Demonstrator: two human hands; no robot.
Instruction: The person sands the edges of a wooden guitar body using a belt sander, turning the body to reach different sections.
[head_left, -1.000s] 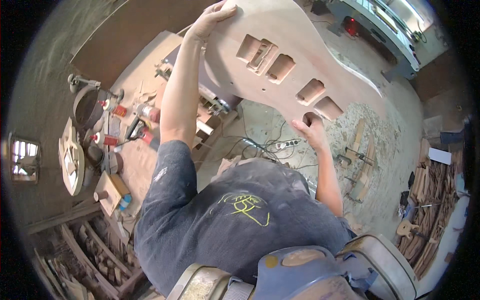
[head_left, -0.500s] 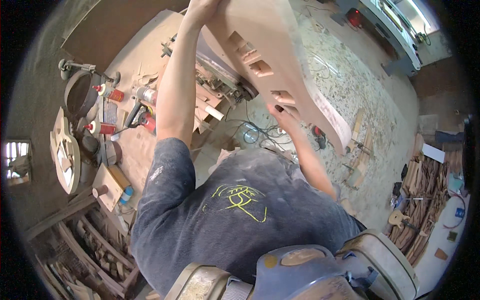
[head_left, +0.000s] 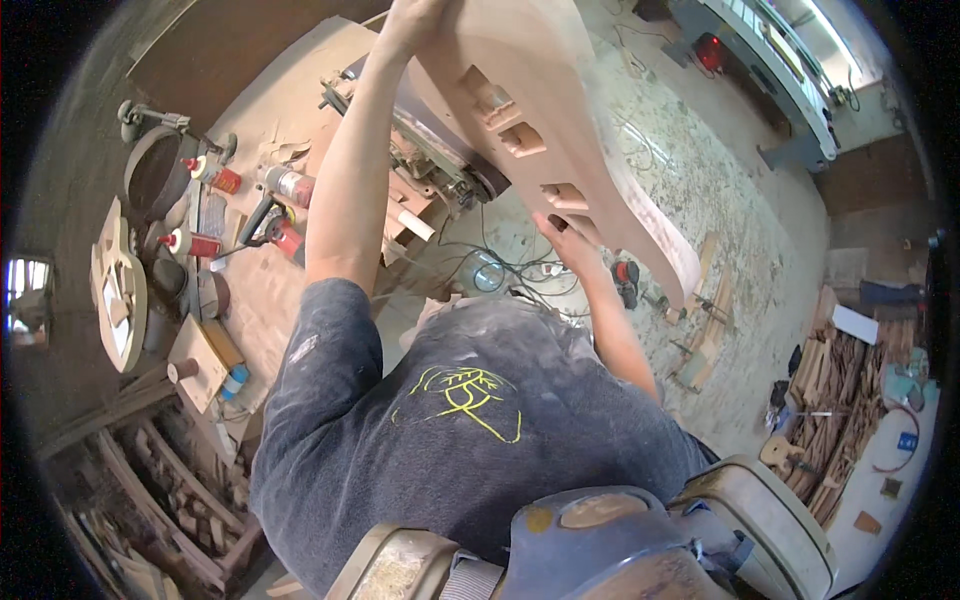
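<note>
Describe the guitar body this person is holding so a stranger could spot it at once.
Start at the dark T-shirt and look toward the top of the picture. There the pale wooden guitar body slants between the left hand and the right hand. Unlike the guitar-shaped piece at far left, it is hand-held and shows several recesses cut into its face.

gtr body point(head_left: 570, 120) R of bench point(head_left: 270, 110)
</note>
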